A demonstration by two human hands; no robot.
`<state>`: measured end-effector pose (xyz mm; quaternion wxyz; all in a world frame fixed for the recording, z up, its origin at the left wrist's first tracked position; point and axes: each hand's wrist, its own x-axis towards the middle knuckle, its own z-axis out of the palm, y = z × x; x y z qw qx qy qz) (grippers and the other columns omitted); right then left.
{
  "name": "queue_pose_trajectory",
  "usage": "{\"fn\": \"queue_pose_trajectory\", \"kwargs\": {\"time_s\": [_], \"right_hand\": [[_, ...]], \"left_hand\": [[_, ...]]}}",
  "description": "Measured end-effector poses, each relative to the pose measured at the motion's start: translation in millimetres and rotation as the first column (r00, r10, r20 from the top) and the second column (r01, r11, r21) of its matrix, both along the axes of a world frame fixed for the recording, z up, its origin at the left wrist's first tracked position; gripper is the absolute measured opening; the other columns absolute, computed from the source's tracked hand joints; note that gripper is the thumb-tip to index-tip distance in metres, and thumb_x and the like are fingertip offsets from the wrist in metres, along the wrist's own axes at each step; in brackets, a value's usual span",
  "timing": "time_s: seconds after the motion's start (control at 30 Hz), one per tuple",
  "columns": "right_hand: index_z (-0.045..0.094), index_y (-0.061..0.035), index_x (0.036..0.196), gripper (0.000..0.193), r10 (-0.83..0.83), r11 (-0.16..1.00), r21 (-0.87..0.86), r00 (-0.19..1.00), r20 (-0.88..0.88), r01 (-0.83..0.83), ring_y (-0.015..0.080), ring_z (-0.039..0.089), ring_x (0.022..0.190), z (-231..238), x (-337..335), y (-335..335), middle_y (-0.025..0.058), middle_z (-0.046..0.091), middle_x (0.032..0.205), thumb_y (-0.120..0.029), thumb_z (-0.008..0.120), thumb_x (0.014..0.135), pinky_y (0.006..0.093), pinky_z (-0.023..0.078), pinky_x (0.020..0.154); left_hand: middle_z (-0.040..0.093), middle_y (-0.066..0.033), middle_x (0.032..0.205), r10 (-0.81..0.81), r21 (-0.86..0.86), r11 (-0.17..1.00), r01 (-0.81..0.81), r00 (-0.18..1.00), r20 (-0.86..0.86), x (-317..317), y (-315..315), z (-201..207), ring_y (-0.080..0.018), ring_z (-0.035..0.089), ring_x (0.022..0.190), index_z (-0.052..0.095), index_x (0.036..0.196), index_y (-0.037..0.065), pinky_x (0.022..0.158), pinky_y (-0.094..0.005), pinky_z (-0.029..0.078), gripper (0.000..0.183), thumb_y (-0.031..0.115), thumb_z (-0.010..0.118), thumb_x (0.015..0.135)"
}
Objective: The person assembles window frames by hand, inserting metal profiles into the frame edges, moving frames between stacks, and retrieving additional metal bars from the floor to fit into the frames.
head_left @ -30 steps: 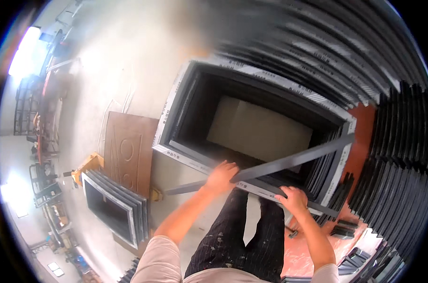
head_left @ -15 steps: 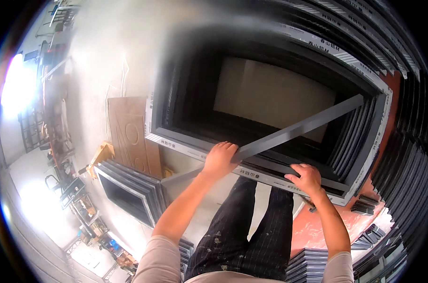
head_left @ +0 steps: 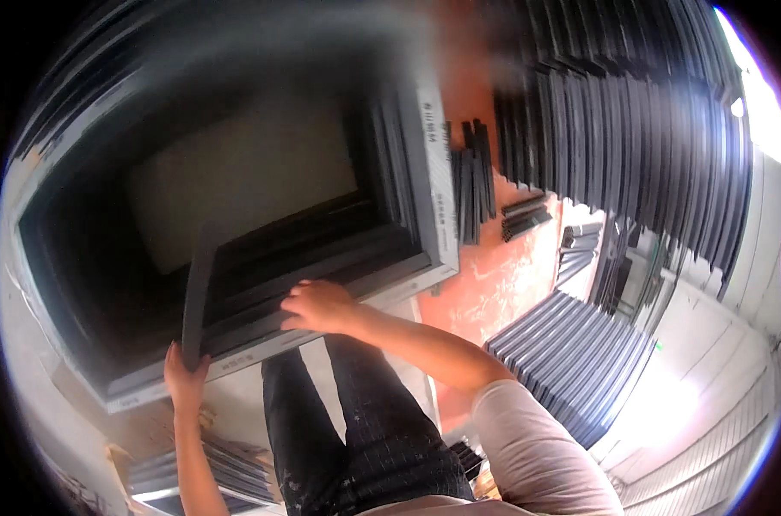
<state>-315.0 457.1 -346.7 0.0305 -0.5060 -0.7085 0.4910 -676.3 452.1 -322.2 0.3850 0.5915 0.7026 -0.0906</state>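
Note:
A stack of large rectangular dark metal frames (head_left: 442, 185), edged with pale printed film, lies open-centred in front of me. My left hand (head_left: 187, 378) is closed around the lower end of a flat dark grey metal bar (head_left: 199, 301). That bar stands steeply over the near left part of the frames, its far end reaching toward the opening. To the right of it, my right hand (head_left: 319, 307) is over the near side of the stack, its fingers loosely bent and apart with nothing in them. Whether it touches the frame I cannot tell.
Many dark profiles (head_left: 614, 155) hang or stack in rows at the far right. Short dark bars (head_left: 472, 185) lie on the reddish surface (head_left: 481, 288) beside the frames. A pile of grey profiles (head_left: 575, 361) stands to my right, and more frames (head_left: 193, 477) are at lower left.
My view has swung to the right. The bar, which slanted across the frames to the right, now stands steeply in my left hand. My right hand has shifted inward from the near edge.

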Motion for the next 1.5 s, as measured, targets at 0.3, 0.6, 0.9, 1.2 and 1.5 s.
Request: {"fn": "queue_pose_trajectory", "kwargs": {"time_s": [0.3,0.6,0.9,1.2,1.5], "right_hand": [[0.065,-0.0118,0.087,0.033,-0.095,0.987,0.128,0.995,0.013,0.093,0.0282,0.062,0.099,6.3,6.5,-18.6,0.0071,0.065,0.091,-0.044,0.067,0.081,0.0423,0.051,0.084],[0.064,-0.0126,0.082,0.023,-0.152,0.954,0.256,0.988,-0.025,0.154,0.0251,0.060,0.093,4.3,9.2,-29.7,0.0064,0.063,0.087,-0.035,0.062,0.088,0.0396,0.051,0.081],[0.068,-0.0107,0.091,0.030,-0.103,0.976,0.186,0.993,-0.053,0.111,0.0285,0.061,0.101,5.8,12.4,-24.4,0.0095,0.065,0.093,-0.040,0.065,0.085,0.0414,0.051,0.087],[0.067,-0.0076,0.089,0.035,-0.014,0.996,0.086,1.000,-0.004,0.014,0.0310,0.064,0.098,8.5,15.8,-12.2,0.0121,0.067,0.092,-0.042,0.064,0.086,0.0433,0.053,0.084],[0.065,-0.0065,0.084,0.043,0.121,0.992,0.013,0.991,0.061,-0.122,0.0328,0.064,0.092,54.6,19.6,80.5,0.0145,0.068,0.086,-0.049,0.061,0.088,0.0464,0.054,0.077]], "left_hand": [[0.054,-0.0289,0.129,0.028,-0.076,0.997,-0.033,0.997,-0.074,-5.6,-4.6,-5.5,-0.0424,0.052,0.120,0.046,0.134,-0.009,0.102,-0.0459,0.041,0.082,0.034,0.079,0.073],[0.057,-0.0303,0.123,-0.007,0.166,0.986,0.027,0.993,-0.120,3.6,-19.4,-1.3,-0.0439,0.055,0.115,0.047,0.132,-0.011,0.098,-0.0456,0.043,0.077,0.029,0.080,0.074],[0.059,-0.0294,0.119,0.030,0.136,0.991,-0.015,0.994,-0.106,14.7,-17.4,9.1,-0.0418,0.057,0.111,0.046,0.132,-0.011,0.097,-0.0430,0.043,0.075,0.026,0.079,0.076],[0.054,-0.0250,0.129,-0.034,0.141,0.989,0.035,0.999,-0.011,27.5,-18.2,13.7,-0.0429,0.049,0.122,0.049,0.130,-0.006,0.105,-0.0461,0.037,0.065,0.014,0.075,0.074],[0.056,-0.0212,0.118,0.194,0.463,0.881,-0.100,0.968,-0.160,23.4,-61.6,52.9,-0.0401,0.052,0.110,0.058,0.110,-0.002,0.095,-0.0455,0.042,0.045,0.010,0.074,0.070]]}}
